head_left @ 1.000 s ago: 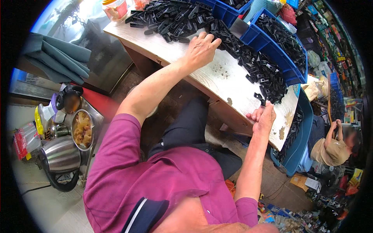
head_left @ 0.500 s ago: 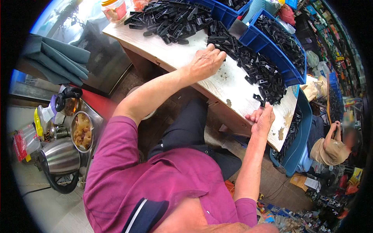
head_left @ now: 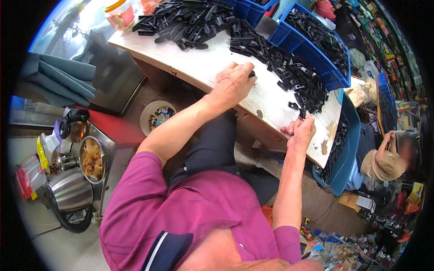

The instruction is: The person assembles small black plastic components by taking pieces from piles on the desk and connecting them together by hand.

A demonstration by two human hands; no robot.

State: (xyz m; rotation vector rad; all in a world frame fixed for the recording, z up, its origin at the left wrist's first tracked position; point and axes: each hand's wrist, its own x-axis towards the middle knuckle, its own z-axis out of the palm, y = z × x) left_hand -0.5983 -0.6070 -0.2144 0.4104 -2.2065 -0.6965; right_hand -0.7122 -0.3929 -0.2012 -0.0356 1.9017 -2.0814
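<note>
My left hand (head_left: 231,86) is closed above the white worktop (head_left: 217,56), near its front edge. A small dark part (head_left: 252,73) shows at its fingertips, mostly hidden by the fingers. Farther right, the thumb and fingers of my right hand (head_left: 302,134) pinch a small black plastic part (head_left: 302,113) at the near end of a heap of similar short black parts (head_left: 305,83). Longer black plastic pieces (head_left: 246,40) lie between that heap and a larger pile (head_left: 190,22) at the far left of the worktop.
Blue bins (head_left: 312,49) of black parts stand behind the heap. A teal tub (head_left: 351,140) sits beyond the table's right end. Below the front edge is a white bucket (head_left: 147,118). On the left are a steel kettle (head_left: 71,185) and a bowl of food (head_left: 103,165). A co-worker (head_left: 384,160) sits at right.
My left hand has drawn back from the long black pieces toward the front edge, and a dark part now shows at its fingertips. My right hand stays by the heap's near end.
</note>
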